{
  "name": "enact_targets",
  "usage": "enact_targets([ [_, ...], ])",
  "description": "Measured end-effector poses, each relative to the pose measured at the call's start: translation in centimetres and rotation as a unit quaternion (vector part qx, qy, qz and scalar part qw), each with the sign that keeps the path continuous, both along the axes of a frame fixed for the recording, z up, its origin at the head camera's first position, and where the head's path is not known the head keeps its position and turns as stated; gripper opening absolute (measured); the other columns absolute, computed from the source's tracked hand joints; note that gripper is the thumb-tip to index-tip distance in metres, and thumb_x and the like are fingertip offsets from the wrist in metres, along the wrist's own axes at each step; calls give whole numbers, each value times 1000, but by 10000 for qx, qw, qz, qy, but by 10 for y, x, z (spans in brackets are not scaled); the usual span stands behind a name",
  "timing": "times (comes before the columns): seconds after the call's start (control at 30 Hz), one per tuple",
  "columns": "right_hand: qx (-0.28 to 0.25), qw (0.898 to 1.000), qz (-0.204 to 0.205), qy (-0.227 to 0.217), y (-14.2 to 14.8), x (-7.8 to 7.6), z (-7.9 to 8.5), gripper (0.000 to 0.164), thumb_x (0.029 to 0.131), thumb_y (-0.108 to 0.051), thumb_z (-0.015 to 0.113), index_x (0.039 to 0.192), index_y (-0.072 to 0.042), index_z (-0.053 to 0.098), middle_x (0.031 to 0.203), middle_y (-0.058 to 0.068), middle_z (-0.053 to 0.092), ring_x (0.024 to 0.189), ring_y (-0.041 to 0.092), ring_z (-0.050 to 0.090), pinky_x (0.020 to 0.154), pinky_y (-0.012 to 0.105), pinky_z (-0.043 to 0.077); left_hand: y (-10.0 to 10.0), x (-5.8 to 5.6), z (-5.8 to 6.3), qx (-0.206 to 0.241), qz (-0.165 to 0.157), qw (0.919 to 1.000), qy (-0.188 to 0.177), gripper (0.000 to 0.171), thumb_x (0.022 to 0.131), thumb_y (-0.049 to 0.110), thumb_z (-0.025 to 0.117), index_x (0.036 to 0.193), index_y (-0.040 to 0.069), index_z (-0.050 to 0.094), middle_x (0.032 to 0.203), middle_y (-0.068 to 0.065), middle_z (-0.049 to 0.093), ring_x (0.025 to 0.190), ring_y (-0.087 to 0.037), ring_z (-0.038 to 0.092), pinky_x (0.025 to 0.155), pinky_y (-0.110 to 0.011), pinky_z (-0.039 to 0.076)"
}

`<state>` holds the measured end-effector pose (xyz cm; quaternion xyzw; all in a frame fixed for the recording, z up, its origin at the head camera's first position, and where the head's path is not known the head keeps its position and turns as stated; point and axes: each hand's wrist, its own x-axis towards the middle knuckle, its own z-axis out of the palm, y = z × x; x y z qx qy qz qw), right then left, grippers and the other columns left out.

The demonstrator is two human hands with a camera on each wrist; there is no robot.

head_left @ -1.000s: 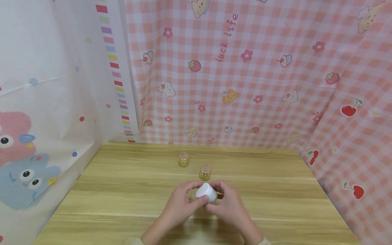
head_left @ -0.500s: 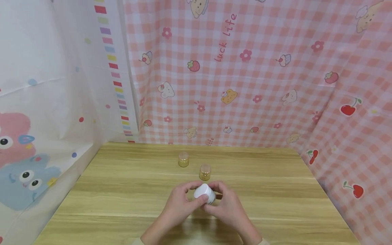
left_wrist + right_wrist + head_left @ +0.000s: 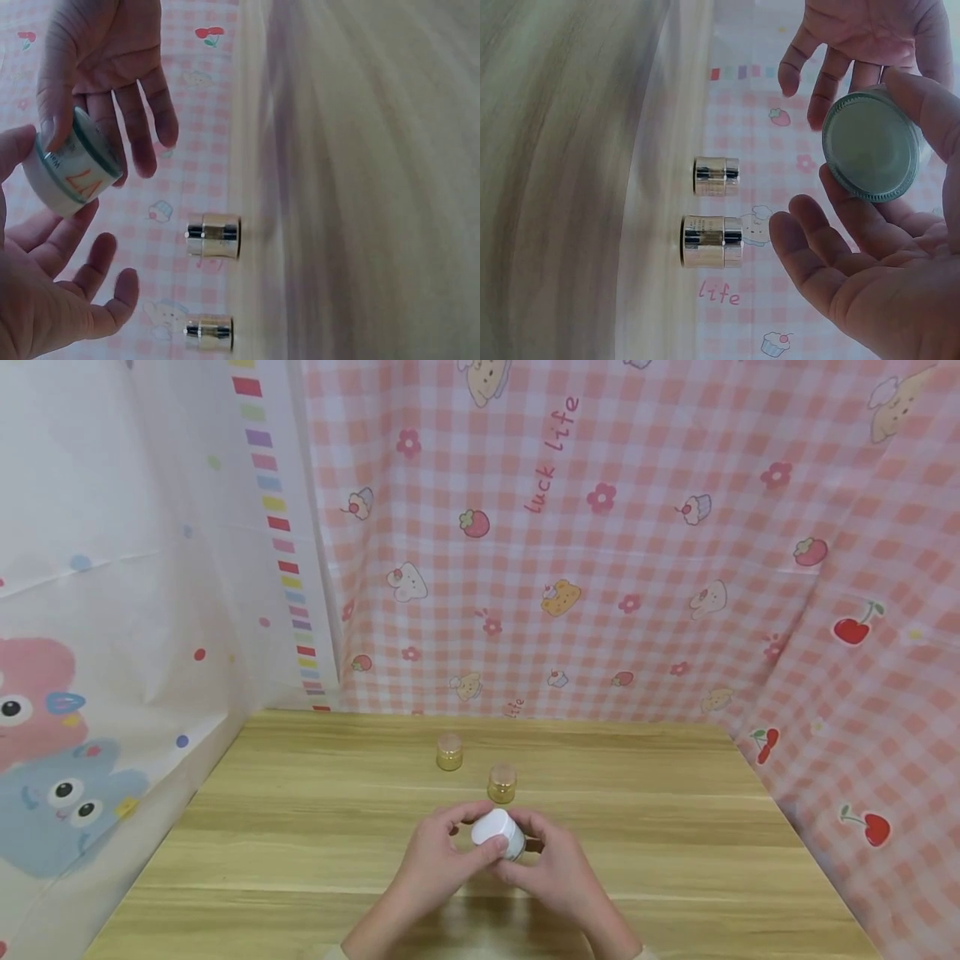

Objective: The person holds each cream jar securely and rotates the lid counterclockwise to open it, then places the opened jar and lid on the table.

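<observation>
A small jar [image 3: 498, 833] with a white lid is held tilted between both hands above the table. My left hand [image 3: 444, 860] pinches the lid side with thumb and finger. My right hand [image 3: 552, 862] pinches the body from the other side. In the left wrist view, the jar [image 3: 73, 163] shows a label with orange and dark print, and the right thumb presses on it. The right wrist view shows the jar's round greenish base [image 3: 871, 147]. Both hands' other fingers are loosely spread.
Two small gold jars with pinkish tops stand on the wooden table [image 3: 315, 827] beyond the hands: a farther gold jar [image 3: 450, 752] on the left and a nearer gold jar [image 3: 502, 784]. A pink checked cloth [image 3: 570, 543] hangs behind, and a white patterned cloth [image 3: 150, 610] at left.
The held jar has shifted slightly left with its lid facing up a little more. Both hands keep their hold on it. The two gold jars stay in place.
</observation>
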<state>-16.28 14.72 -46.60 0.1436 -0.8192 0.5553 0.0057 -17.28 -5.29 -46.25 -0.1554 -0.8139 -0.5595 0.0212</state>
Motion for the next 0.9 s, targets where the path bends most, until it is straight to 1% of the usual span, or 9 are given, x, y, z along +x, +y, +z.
enact_targets([
  [0.07,52,9999,-97,36,-1,0,-1,58,81,-19,93,132,-3,70,125,11,77,109,25,73,91,26,59,-1,0,1,7,-73,10000,-23,47,90,43,86,129,18,76,128,5,76,128,-25,64,108,-59,48],
  [0.13,151,9997,-194,88,-1,1,-2,57,81,-19,94,131,-5,71,124,9,78,109,24,74,91,27,59,-1,0,2,-2,-125,9999,-25,47,90,43,85,129,18,76,127,4,77,131,-29,64,111,-67,46],
  [0.23,287,9989,-332,163,-2,2,-3,56,80,-19,94,130,-8,73,123,5,79,108,22,74,92,28,59,-1,0,3,-5,-143,9999,-5,47,90,42,86,129,17,77,129,1,77,132,-31,63,112,-69,45],
  [0.33,369,9980,-484,197,-2,3,-3,55,79,-20,95,130,-11,74,122,1,80,110,18,74,96,30,58,0,1,4,-42,-62,10000,12,49,89,42,86,129,15,77,129,-2,76,129,-30,64,107,-66,49],
  [0.47,412,9966,-665,269,-4,4,-2,55,78,-22,95,129,-12,74,122,1,81,114,15,73,102,32,56,3,1,5,-149,122,9998,66,50,88,41,88,129,15,78,127,-2,76,121,-24,63,97,-53,51],
  [0.53,380,9962,-724,291,-4,4,-2,55,78,-22,96,128,-11,75,122,3,81,116,17,73,104,34,56,5,1,5,-153,208,9996,113,48,87,39,89,128,15,78,125,-2,77,118,-22,63,93,-47,50],
  [0.67,325,9954,-802,418,-5,5,0,56,78,-22,96,127,-9,75,124,7,80,120,24,73,106,41,57,9,0,4,-88,353,9991,211,47,86,37,90,126,15,79,121,-2,78,114,-21,62,93,-39,47],
  [0.8,441,9923,-953,657,-6,6,0,55,77,-23,97,126,-8,75,125,9,80,121,26,73,105,45,58,12,0,2,-78,417,9989,205,47,86,37,90,126,14,80,120,-4,76,115,-23,61,92,-36,47],
  [0.9,537,9904,-1035,743,-7,5,-2,55,76,-22,97,125,-8,76,123,9,80,119,25,74,104,46,59,11,-1,2,-114,358,9992,110,47,87,40,89,127,17,79,122,-5,75,118,-24,61,95,-43,50],
])
